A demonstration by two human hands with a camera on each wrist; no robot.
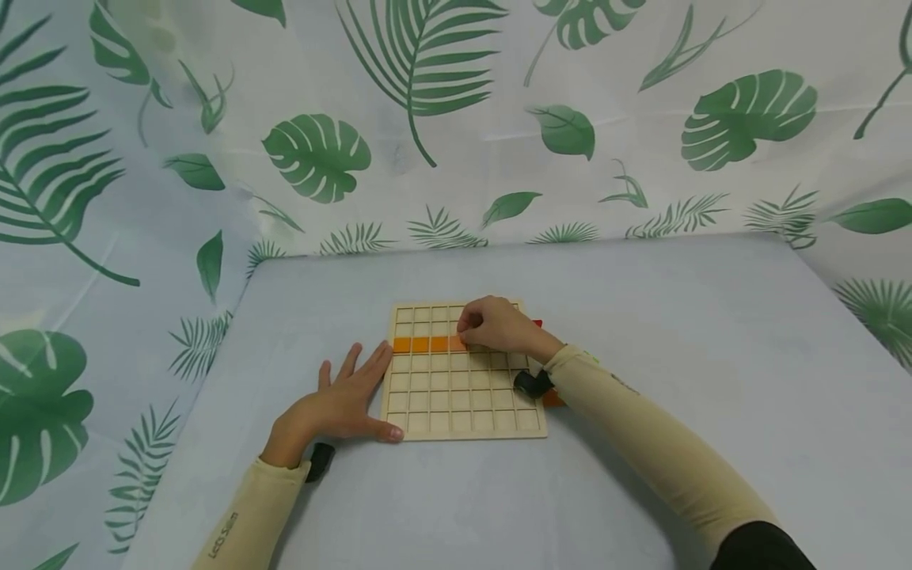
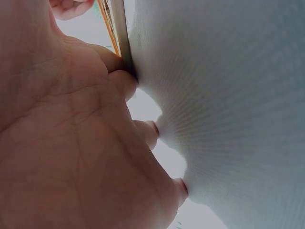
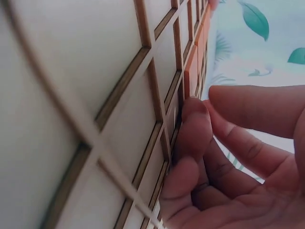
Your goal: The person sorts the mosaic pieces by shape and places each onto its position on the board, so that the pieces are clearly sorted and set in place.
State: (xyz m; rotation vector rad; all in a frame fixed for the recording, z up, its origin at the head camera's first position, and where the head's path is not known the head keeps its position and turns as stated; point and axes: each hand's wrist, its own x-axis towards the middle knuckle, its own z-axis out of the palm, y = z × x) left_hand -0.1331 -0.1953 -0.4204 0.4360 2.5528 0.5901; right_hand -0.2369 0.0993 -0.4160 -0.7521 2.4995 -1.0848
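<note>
A pale wooden grid board (image 1: 427,401) lies flat on the table. Orange tiles (image 1: 420,344) sit side by side in one of its rows, starting from the left edge. My right hand (image 1: 502,326) is over the board, its thumb and curled fingertips at the last orange tile (image 3: 191,71) of that row. In the right wrist view the fingertips cover the near end of this tile. With fingers spread, my left hand (image 1: 338,408) rests on the table, index fingertip and thumb at the board's left edge. The left wrist view shows its palm (image 2: 81,124) beside that edge.
Right of the board, partly hidden by my right forearm, are a red piece (image 1: 537,323) and an orange piece (image 1: 554,398). A bit of green (image 1: 594,359) shows beside the sleeve. Leaf-printed cloth (image 1: 456,190) hangs behind the pale table (image 1: 677,317).
</note>
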